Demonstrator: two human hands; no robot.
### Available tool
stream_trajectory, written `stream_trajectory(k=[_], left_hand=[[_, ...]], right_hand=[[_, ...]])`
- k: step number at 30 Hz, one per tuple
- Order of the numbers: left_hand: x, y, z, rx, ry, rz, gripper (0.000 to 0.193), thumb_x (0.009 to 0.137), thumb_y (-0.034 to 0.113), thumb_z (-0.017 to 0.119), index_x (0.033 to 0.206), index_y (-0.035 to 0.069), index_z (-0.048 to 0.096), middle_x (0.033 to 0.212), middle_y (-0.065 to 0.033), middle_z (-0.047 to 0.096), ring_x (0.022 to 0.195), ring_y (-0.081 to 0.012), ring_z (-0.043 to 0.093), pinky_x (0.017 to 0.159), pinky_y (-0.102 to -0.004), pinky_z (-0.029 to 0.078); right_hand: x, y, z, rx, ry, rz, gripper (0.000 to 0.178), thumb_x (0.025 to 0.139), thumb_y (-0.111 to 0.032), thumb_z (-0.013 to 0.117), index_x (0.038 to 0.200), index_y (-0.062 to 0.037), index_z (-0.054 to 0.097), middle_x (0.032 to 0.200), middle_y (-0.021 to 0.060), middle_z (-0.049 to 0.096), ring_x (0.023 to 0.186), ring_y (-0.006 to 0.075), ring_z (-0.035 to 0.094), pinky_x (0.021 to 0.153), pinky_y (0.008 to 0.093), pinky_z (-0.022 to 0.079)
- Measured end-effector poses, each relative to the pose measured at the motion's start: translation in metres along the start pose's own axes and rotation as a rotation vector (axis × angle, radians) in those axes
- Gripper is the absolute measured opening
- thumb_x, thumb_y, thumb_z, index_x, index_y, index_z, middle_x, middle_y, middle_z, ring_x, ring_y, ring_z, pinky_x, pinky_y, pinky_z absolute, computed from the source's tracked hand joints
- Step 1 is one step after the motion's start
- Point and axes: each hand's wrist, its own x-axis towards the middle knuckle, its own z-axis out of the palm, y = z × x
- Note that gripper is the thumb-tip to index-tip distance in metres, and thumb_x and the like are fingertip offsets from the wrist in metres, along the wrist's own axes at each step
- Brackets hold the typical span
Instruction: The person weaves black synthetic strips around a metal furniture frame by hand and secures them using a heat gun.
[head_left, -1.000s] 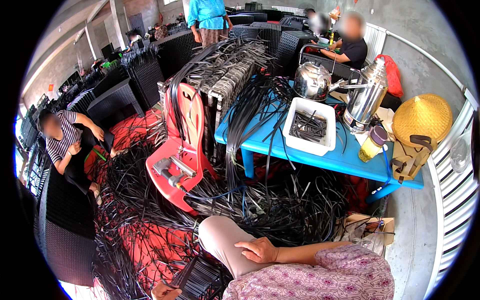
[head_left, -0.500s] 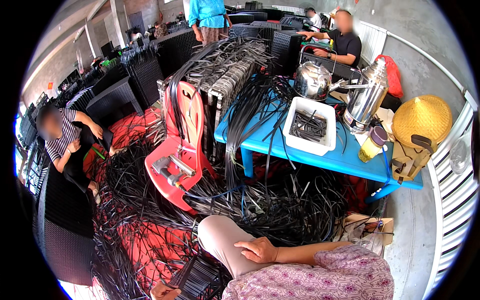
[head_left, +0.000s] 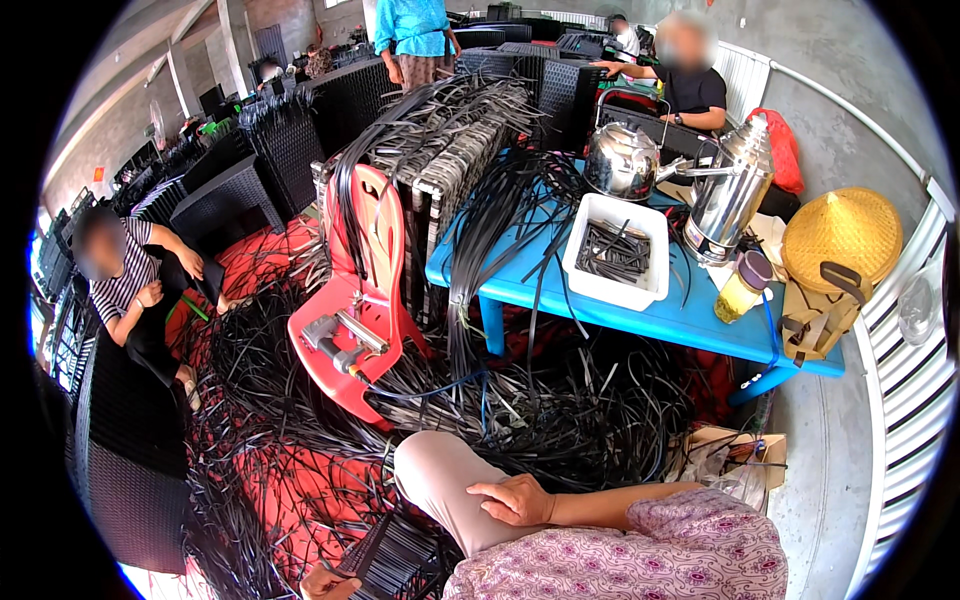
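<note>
My right hand point(head_left: 517, 498) lies on my raised knee point(head_left: 440, 475), in pale trousers. Its fingers are stretched out and it holds nothing. At the lower edge, my left hand point(head_left: 328, 582) is partly cut off by the picture. Its fingers are curled over the edge of a black woven panel point(head_left: 395, 560), beside my leg. Beyond the knee stands a red plastic chair point(head_left: 340, 375). A staple gun point(head_left: 335, 342) with a hose rests on its seat, apart from both hands. Loose black plastic strips point(head_left: 580, 415) cover much of the floor.
A blue table point(head_left: 620, 315) bears a white tray point(head_left: 590, 278) of short black pieces, a kettle point(head_left: 622, 160), a metal flask point(head_left: 727, 190) and a jar point(head_left: 743, 288). A straw hat point(head_left: 842, 240) is at the right. A striped-shirt person point(head_left: 130, 275) sits left; others are farther back.
My hands have stayed where they were. At the back right, the person in black has shifted a little and drawn one hand closer to the body.
</note>
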Motion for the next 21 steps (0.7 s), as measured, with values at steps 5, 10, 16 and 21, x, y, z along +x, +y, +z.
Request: stream_trajectory(k=[5, 10, 16, 21], left_hand=[[-0.001, 0.007, 0.001, -0.011, -0.002, -0.025, 0.015, 0.069, -0.001, 0.076, 0.069, 0.001, 0.062, 0.062, 0.0010, 0.052, 0.060, -0.0081, 0.044, 0.054, -0.0253, 0.037], [0.002, -0.002, -0.003, 0.068, -0.017, -0.012, 0.016, 0.068, 0.000, 0.077, 0.069, 0.001, 0.061, 0.062, 0.0007, 0.051, 0.061, -0.0082, 0.045, 0.055, -0.0255, 0.037], [0.003, -0.002, -0.004, 0.121, -0.028, 0.006, 0.016, 0.068, 0.001, 0.077, 0.069, 0.001, 0.061, 0.062, 0.0003, 0.052, 0.062, -0.0091, 0.045, 0.056, -0.0259, 0.038], [0.002, 0.003, -0.004, 0.106, -0.027, -0.004, 0.016, 0.068, 0.001, 0.077, 0.069, 0.001, 0.061, 0.064, -0.0003, 0.052, 0.062, -0.0100, 0.046, 0.057, -0.0268, 0.039]], right_hand=[[0.000, 0.000, -0.001, -0.007, -0.015, 0.009, 0.039, 0.089, -0.017, 0.063, 0.126, -0.0088, 0.059, 0.065, 0.0093, 0.062, 0.057, 0.0279, 0.063, 0.055, 0.0384, 0.052], [0.000, 0.000, -0.001, -0.001, -0.012, 0.012, 0.039, 0.089, -0.017, 0.062, 0.127, -0.0090, 0.058, 0.065, 0.0094, 0.062, 0.057, 0.0282, 0.063, 0.055, 0.0390, 0.052], [-0.002, 0.004, 0.002, 0.004, -0.019, 0.019, 0.039, 0.090, -0.019, 0.062, 0.127, -0.0097, 0.058, 0.064, 0.0089, 0.060, 0.056, 0.0279, 0.062, 0.054, 0.0392, 0.051], [-0.001, 0.003, 0.001, 0.001, -0.016, 0.016, 0.039, 0.089, -0.019, 0.062, 0.127, -0.0099, 0.058, 0.064, 0.0089, 0.060, 0.057, 0.0279, 0.062, 0.054, 0.0391, 0.051]])
